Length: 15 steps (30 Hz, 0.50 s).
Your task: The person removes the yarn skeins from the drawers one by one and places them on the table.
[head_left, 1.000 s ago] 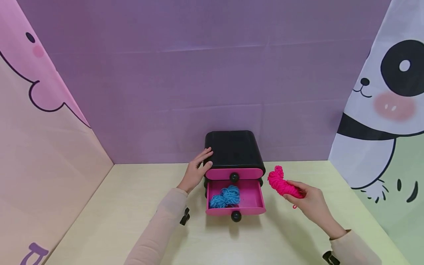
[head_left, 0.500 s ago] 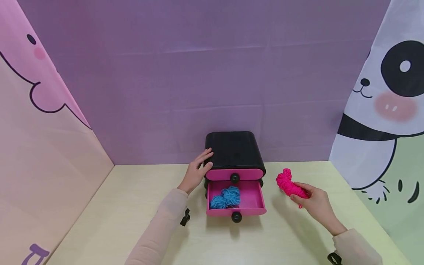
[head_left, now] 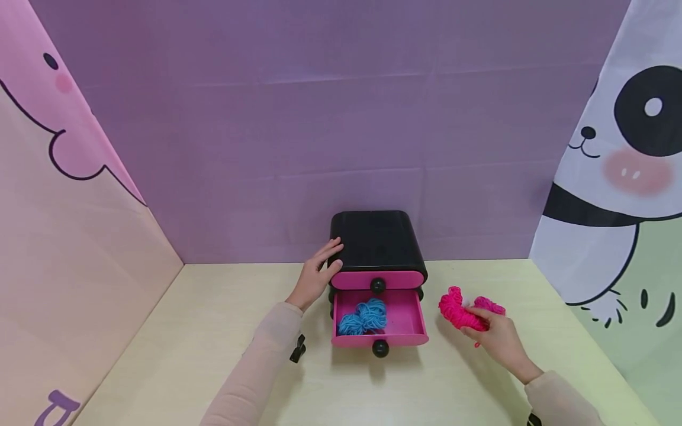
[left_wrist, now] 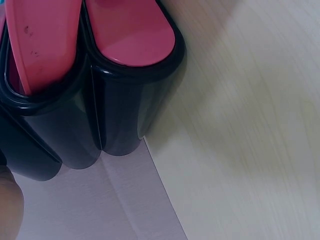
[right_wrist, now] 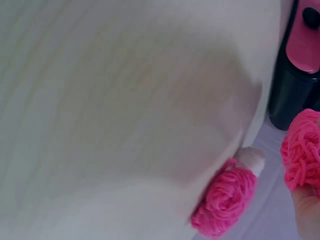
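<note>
My left hand (head_left: 314,277) rests with loosely extended fingers on the top left edge of a black drawer cabinet (head_left: 376,239); the left wrist view catches only a bit of that hand (left_wrist: 9,205). A pink drawer (head_left: 405,316) below the top one is pulled out and holds a skein of blue yarn (head_left: 363,316). Right of the cabinet, my right hand (head_left: 498,340) pinches a skein of bright pink yarn (head_left: 455,309) between thumb and fingers. Behind it on the table lies a second pink skein (head_left: 489,305), with a white part (right_wrist: 251,159) in the right wrist view.
The light wooden table (head_left: 213,343) meets a purple backdrop (head_left: 240,148) just behind the cabinet. Printed panels stand at both sides, a panda panel (head_left: 629,177) on the right. Another pink drawer front (left_wrist: 135,35) sits flush in the cabinet's bottom tier. Black round knobs (head_left: 380,348) project forward.
My right hand moves right with the pink yarn, then lower and slightly back left. The second pink skein comes into sight behind the hand. My left hand and the drawer stay put.
</note>
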Motion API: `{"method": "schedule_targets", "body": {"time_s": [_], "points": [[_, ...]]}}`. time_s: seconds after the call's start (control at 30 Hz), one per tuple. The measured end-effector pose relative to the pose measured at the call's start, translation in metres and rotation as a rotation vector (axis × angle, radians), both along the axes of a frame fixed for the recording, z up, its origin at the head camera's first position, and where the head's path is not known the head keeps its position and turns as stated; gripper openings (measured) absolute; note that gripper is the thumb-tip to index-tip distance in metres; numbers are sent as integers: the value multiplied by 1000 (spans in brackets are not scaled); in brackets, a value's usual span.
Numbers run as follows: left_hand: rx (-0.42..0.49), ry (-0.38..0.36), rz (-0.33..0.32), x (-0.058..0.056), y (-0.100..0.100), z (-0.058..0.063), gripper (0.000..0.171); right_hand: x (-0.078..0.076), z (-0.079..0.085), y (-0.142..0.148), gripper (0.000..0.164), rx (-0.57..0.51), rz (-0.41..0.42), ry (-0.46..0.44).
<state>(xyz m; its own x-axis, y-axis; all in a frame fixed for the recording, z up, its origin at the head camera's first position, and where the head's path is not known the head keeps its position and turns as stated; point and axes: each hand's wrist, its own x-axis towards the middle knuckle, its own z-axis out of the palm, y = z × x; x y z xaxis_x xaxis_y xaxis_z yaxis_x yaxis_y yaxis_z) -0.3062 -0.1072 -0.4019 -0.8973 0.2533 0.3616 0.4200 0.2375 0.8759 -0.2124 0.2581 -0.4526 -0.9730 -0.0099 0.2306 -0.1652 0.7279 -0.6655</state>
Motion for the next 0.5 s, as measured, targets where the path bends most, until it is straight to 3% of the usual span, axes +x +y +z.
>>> {"method": "schedule_targets", "body": {"time_s": [0.23,0.5], "points": [[-12,4,12,-1,1,-1,45,-5,-5,1,47,-21,8,-32],[-10,-42,-3,8,1,12,45,-11,-11,3,47,10,22,-21]]}}
